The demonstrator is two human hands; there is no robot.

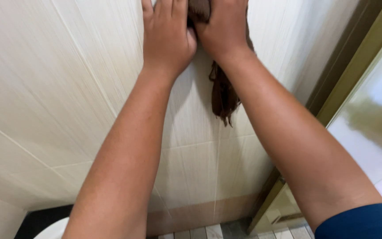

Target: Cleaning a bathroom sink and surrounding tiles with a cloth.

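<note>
Two hands press a brown cloth against a tiled wall.
The left hand (166, 37) lies flat beside the right hand (224, 26), which pins the brown cloth (223, 95) to the cream tiled wall (45, 88); its end hangs loose.

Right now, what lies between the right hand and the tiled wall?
A brown cloth. In the head view the right hand presses it flat against the wall, its loose end hanging below. The left hand rests beside it on the tiles.

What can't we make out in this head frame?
- Fingertips of the left hand and right hand: cut off by the top edge.
- Top of the brown cloth: covered by both hands and cut by the top edge.
- White rounded object at bottom left: mostly cut off by the bottom edge and hidden by the left forearm; kind unclear.
- Glossy panel at right: only a blurred reflection.
</note>
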